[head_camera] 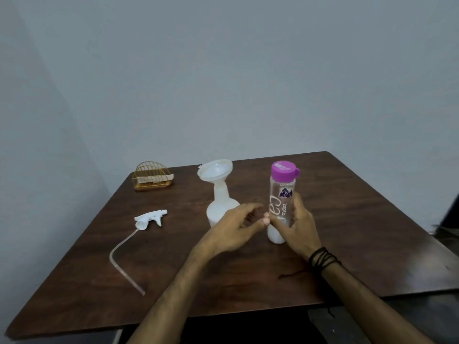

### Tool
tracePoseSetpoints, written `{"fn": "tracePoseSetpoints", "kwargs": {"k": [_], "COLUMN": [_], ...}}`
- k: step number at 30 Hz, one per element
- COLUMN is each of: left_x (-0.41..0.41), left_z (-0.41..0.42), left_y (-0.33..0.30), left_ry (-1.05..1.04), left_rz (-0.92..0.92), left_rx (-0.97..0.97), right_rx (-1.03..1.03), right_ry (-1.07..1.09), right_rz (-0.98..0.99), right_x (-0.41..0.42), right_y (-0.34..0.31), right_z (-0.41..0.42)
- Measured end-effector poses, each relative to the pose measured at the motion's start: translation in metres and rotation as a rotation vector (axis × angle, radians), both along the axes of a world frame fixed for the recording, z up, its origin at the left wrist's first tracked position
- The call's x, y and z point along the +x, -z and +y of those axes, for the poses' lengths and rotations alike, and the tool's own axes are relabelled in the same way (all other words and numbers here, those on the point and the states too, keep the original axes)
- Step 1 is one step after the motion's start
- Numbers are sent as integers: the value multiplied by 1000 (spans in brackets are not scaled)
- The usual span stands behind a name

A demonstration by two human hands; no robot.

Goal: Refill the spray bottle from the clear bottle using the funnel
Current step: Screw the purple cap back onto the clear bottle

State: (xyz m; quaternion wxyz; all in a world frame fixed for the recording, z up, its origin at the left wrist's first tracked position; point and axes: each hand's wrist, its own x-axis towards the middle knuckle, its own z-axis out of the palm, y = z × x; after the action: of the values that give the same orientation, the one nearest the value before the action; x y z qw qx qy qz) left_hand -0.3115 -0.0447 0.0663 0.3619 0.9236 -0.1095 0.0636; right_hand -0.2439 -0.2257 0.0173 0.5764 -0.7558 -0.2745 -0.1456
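The funnel point(215, 170) already sat in the neck of the spray bottle point(221, 207), and the trigger head point(150, 218) lay apart on the table point(347, 194). The right hand point(296, 225) gripped the clear bottle point(280, 202), upright just right of the spray bottle, purple cap point(284, 170) on. The left hand point(233, 230) hovered beside it, fingers loose, holding nothing. Pouring had seemingly not begun; next, the cap probably had to come off.
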Motion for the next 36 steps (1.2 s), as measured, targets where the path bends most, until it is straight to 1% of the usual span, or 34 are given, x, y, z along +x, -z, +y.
{"fn": "tracePoseSetpoints", "kwargs": {"k": [3, 6, 8, 10, 12, 18, 21, 24, 31, 36], "left_x": [25, 49, 62, 75, 90, 153, 189, 212, 218, 220], "left_z": [-16, -27, -34, -41, -47, -54, -54, -55, -54, -54], "left_y": [27, 51, 65, 75, 79, 78, 75, 80, 93, 94], "left_ry": [-61, -104, -111, -119, -135, -220, -266, -321, -382, -379], "left_rz": [70, 126, 154, 141, 120, 152, 168, 186, 124, 138], "left_rx": [50, 123, 246, 369, 419, 484, 514, 487, 497, 503], "right_rx": [-32, -80, -115, -170, -215, -193, -139, -136, -206, -234], "right_ry": [87, 114, 130, 146, 148, 208, 229, 252, 201, 199], "right_rz": [-1, 29, 70, 94, 112, 126, 212, 261, 290, 310], "right_x": [26, 46, 57, 69, 86, 163, 205, 245, 317, 343], "right_y": [3, 14, 22, 25, 22, 17, 14, 17, 20, 19], "right_z": [-20, -35, -42, -46, -47, -41, -35, -29, -15, -6]}}
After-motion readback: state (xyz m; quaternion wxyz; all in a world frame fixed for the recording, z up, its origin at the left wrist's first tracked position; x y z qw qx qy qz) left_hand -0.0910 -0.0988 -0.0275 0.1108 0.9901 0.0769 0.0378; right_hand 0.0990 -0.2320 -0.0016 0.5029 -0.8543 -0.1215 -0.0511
